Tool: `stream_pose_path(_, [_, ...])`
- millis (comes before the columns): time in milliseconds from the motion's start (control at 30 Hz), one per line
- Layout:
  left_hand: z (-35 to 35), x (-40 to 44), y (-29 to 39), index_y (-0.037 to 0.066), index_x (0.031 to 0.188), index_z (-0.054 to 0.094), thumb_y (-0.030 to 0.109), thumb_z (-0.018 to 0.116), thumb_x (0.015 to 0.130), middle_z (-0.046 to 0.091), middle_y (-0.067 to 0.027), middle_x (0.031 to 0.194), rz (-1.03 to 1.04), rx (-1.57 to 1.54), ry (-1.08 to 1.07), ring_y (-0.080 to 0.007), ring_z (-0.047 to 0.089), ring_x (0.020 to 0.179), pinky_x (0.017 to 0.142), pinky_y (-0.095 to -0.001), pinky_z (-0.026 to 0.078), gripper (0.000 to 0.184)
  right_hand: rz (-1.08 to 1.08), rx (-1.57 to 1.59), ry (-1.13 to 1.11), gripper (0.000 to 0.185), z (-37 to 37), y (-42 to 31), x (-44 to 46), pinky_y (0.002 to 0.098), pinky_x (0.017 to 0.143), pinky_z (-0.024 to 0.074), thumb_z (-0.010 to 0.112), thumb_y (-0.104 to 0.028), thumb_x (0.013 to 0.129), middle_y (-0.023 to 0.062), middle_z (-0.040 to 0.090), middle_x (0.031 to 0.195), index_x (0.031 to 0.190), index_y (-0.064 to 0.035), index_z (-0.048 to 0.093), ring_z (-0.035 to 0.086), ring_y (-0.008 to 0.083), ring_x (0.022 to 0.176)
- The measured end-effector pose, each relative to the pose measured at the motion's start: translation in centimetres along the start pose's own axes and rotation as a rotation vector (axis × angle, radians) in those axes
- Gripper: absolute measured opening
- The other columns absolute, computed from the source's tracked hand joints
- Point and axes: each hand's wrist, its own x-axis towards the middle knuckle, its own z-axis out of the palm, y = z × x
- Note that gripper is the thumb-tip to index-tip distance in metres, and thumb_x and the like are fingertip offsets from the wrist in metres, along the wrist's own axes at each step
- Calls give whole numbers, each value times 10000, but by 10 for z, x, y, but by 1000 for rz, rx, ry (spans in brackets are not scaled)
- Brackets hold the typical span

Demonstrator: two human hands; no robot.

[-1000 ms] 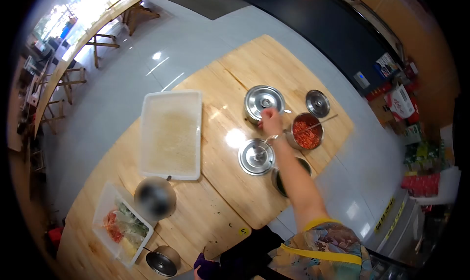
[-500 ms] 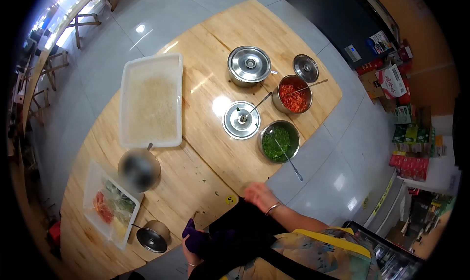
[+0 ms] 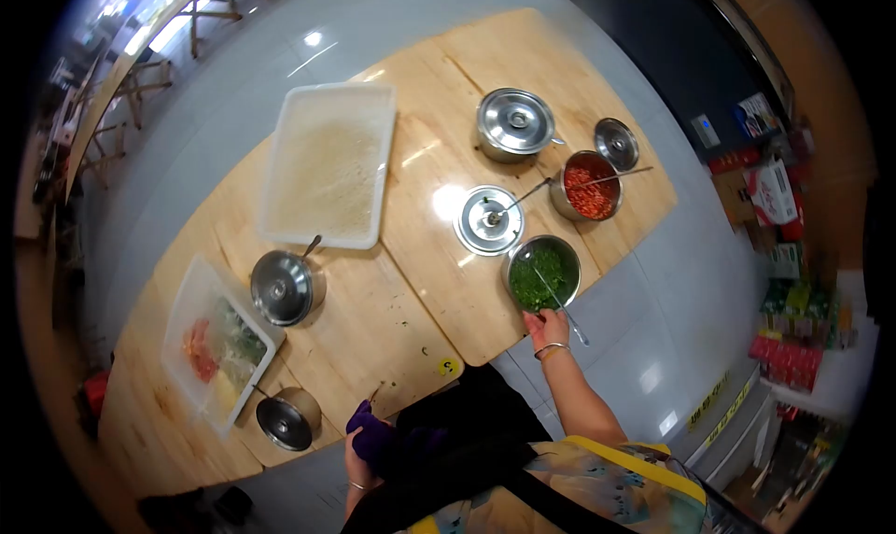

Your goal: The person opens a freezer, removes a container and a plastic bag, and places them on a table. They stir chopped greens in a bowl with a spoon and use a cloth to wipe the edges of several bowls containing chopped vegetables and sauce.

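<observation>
My right hand [image 3: 549, 331] is at the near rim of a steel pot [image 3: 511, 285], with its fingers closed on the edge. Chopped greens [image 3: 537, 277] fill the pot, and a long metal spoon [image 3: 576, 327] leans out over its near right side. At the table's front edge, my left hand [image 3: 355, 463] is wrapped around a purple cloth [image 3: 374, 441]. Just behind the greens lies a round steel lid [image 3: 474, 237] with a spoon [image 3: 535, 190] resting on it. To the right of that lid stands a pot of chopped red peppers [image 3: 590, 189], a spoon in it.
A lidded pot [image 3: 511, 128] stands at the back, and a loose lid [image 3: 616, 144] beside the peppers. A white tray [image 3: 387, 128], two more lidded pots [image 3: 282, 288] and a clear bin of vegetables [image 3: 183, 347] occupy the left. Green scraps dot the wooden table [image 3: 364, 333].
My right hand has reached forward and right from the table's front edge to the pot of greens. The view has shifted slightly. My left hand still holds the purple cloth.
</observation>
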Motion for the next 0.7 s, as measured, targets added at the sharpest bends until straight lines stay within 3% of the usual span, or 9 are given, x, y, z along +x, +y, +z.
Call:
stream_pose_path(33, [5,-2,7,-31,866,569,219,453,833,608,-119,799,-115,-109,-1,-230,585,707,673,-296,480,277,-20,-95,14,246,-1,4,-3,353,643,547,417,32,787,175,547,935,1029,-11,418,600,282,752])
stream_pose_path(67, [8,-4,11,-38,904,557,260,418,845,605,-138,837,-225,-222,-3,-249,582,744,706,-312,477,334,-56,-154,-49,275,-2,9,-5,303,522,527,409,33,769,152,554,888,1040,-10,423,598,243,647])
stream_pose_path(167, [7,-12,8,-52,963,528,307,348,858,594,-170,891,-204,-262,83,-267,577,806,754,-342,467,415,-11,-322,-111,286,12,28,-23,269,460,508,411,35,766,134,563,852,1049,-8,423,587,209,573])
stream_pose_path(200, [10,-15,14,-18,1047,504,230,394,859,599,-145,930,-168,-274,-14,-246,576,864,820,-318,456,331,22,-388,-148,297,19,34,-29,261,447,511,418,39,761,125,569,838,1056,0,437,579,192,548])
stream_pose_path(333, [-7,-16,0,-39,1002,520,276,322,877,598,-174,907,-171,-320,39,-265,582,806,748,-341,477,393,-27,-522,-266,347,57,67,-34,240,474,535,422,40,795,118,564,949,1139,7,453,597,177,627])
stream_pose_path(400, [-6,-19,7,-17,1065,497,252,394,852,597,-158,936,-98,-214,44,-254,577,873,825,-335,458,358,11,-543,-294,348,81,72,-36,227,462,532,423,38,806,119,559,973,1150,8,456,605,177,658])
stream_pose_path(467, [-41,-11,-15,-17,1064,498,254,393,849,596,-162,935,-36,-18,-11,-259,578,876,821,-341,462,362,-53,-541,-303,339,97,80,-27,231,457,531,421,42,805,124,564,955,1141,14,458,602,178,629])
stream_pose_path(600, [-41,-11,-11,-19,1055,498,242,394,845,595,-168,934,84,380,-38,-270,585,867,804,-353,478,351,-109,-559,-279,317,129,65,-19,237,423,518,433,36,794,123,577,889,1109,20,464,595,185,545])
stream_pose_path(700, [-36,-9,-8,-25,1044,500,194,391,859,599,-162,923,147,443,-59,-261,590,855,795,-347,481,307,-187,-616,-282,313,149,64,-4,248,398,504,443,27,784,126,592,841,1095,18,476,595,190,507])
